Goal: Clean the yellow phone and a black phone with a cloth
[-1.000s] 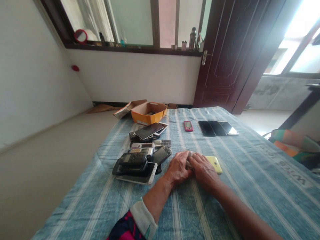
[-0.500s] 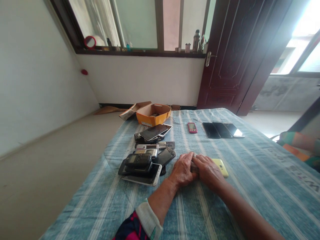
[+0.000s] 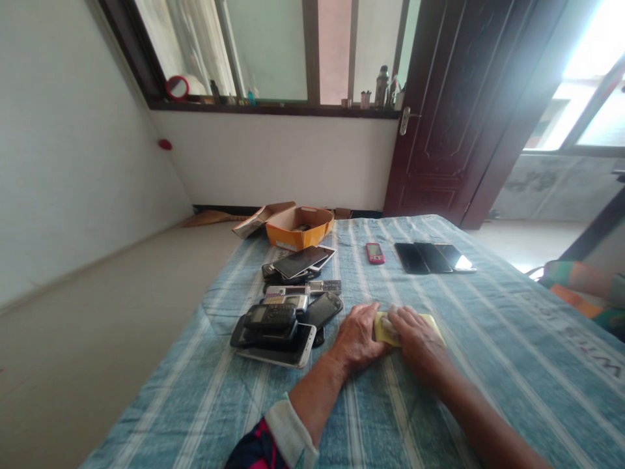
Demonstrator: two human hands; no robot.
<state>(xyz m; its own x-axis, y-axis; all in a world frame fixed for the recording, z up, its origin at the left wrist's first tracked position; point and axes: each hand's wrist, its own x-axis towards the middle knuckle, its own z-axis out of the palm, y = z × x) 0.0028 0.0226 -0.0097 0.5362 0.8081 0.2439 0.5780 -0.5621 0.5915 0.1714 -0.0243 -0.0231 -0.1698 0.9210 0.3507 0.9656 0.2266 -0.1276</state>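
A yellow phone (image 3: 383, 329) lies flat on the blue striped tablecloth (image 3: 488, 339) in front of me. My left hand (image 3: 355, 340) is curled against its left end and steadies it. My right hand (image 3: 416, 336) lies on top of the phone, its fingers closed on a small white wad (image 3: 390, 318) that presses on the phone's face. Most of the phone is hidden under the right hand. Only its left part and a strip at the far right show.
A heap of several old phones (image 3: 278, 319) lies just left of my hands. Farther back are an open orange box (image 3: 299, 228), a small red phone (image 3: 375, 253) and three dark phones in a row (image 3: 432, 257). A dark door (image 3: 454, 111) stands behind the table.
The yellow phone, which stuck out to the right of my right hand, now sits between and under both hands. The right hand has moved onto it with the white wad.
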